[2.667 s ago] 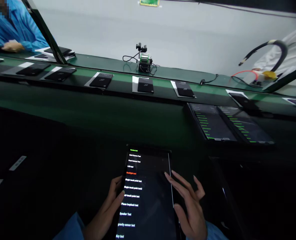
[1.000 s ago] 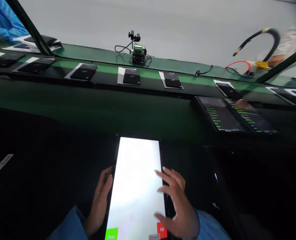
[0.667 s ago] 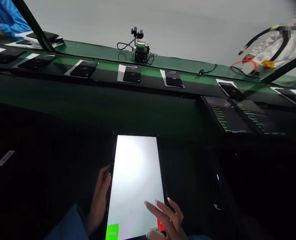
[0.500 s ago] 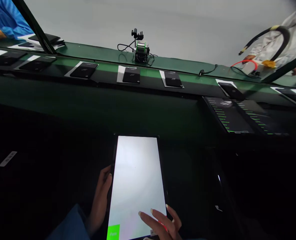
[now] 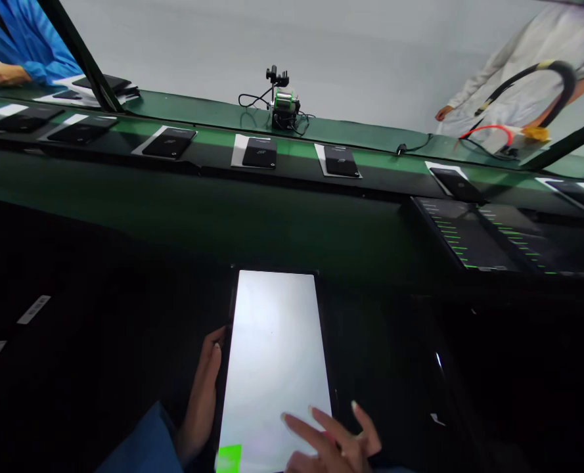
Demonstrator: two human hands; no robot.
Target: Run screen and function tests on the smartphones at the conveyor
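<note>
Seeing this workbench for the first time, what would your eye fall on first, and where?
Probably the tablet, glowing white at the lower middle, with the left hand holding its left edge and the right hand over its lower right. Then the green block in its lower left corner, and two green-lined dark tablets farther off at right.

Left sleeve (image 5: 141, 443) blue, loose; right sleeve (image 5: 393, 470) just a dark blue sliver. Left hand (image 5: 203, 397) and right hand (image 5: 334, 441) bare, fingernails (image 5: 284, 416) longish.
</note>
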